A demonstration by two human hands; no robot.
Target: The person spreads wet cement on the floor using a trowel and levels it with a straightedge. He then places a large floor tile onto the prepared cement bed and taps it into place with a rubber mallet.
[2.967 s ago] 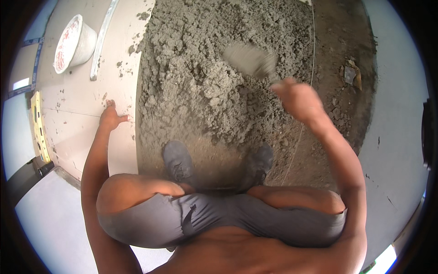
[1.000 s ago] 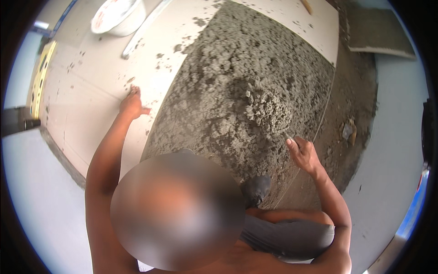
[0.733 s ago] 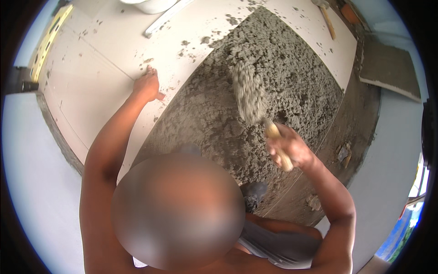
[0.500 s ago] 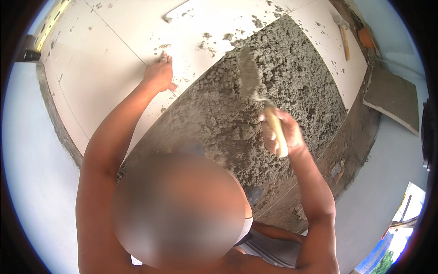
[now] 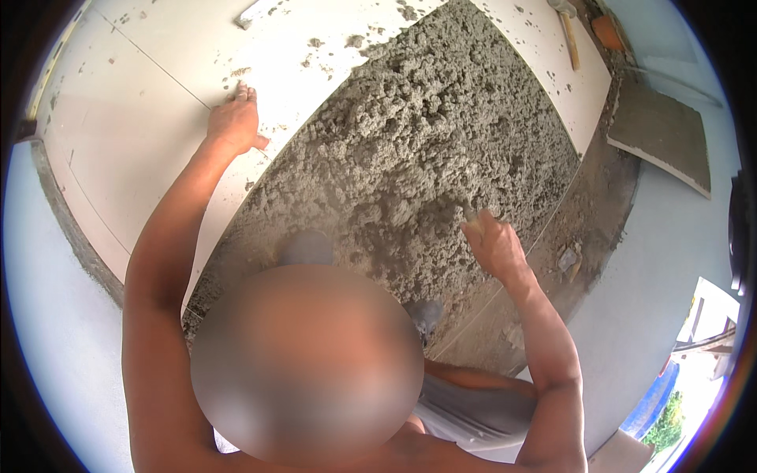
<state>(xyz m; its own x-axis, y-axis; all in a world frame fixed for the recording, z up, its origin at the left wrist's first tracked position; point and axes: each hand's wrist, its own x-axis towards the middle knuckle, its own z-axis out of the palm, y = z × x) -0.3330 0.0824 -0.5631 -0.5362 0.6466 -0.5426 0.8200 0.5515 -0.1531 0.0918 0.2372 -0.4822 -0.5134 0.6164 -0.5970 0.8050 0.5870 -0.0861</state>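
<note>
My left hand leans on a cream floor tile, fingers stretched out and holding nothing, close to the tile's edge. Beside it lies a wide bed of wet grey mortar, lumpy on the far side and smoother close to me. Low over the right part of the mortar, my right hand is closed round the trowel, which is almost wholly hidden by the fist and the blur. Crumbs of mortar are scattered on the tiles.
A hammer rests on the far-right tile near a reddish brick piece. A mortar-coated tile leans by the right wall. Bare dirt runs along that wall. My dark shoe tips touch the mortar's near side.
My right hand has drawn the trowel back toward me and down, and its blade no longer shows. My left hand stays on the tile. The whole view has shifted slightly.
</note>
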